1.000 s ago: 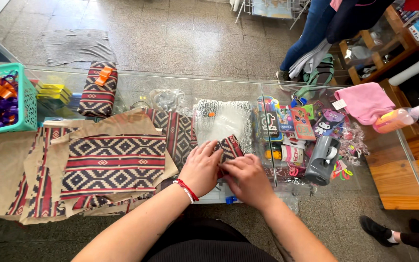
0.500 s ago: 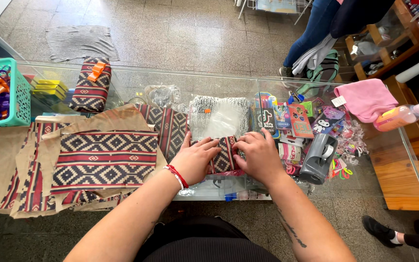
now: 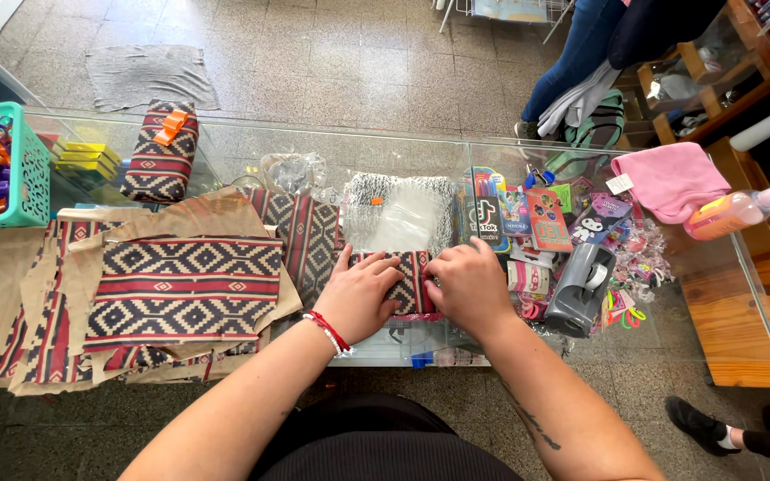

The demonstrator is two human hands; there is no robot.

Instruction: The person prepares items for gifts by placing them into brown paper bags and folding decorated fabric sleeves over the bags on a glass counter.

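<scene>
We wrap small parcel (image 3: 410, 283): left hand (image 3: 360, 294) flat, fingers spread, pinning patterned paper; right hand (image 3: 467, 285) curled over right edge, pressing fold. We keep paper taut on glass worktop (image 3: 225, 151), crease firmly.

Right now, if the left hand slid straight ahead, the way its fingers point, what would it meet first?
The left hand lies flat on the patterned wrapped parcel, fingers pointing away from the person. Straight ahead it would probably first meet the clear plastic bag lying on the glass counter; whether bag and parcel touch is unclear.
</scene>
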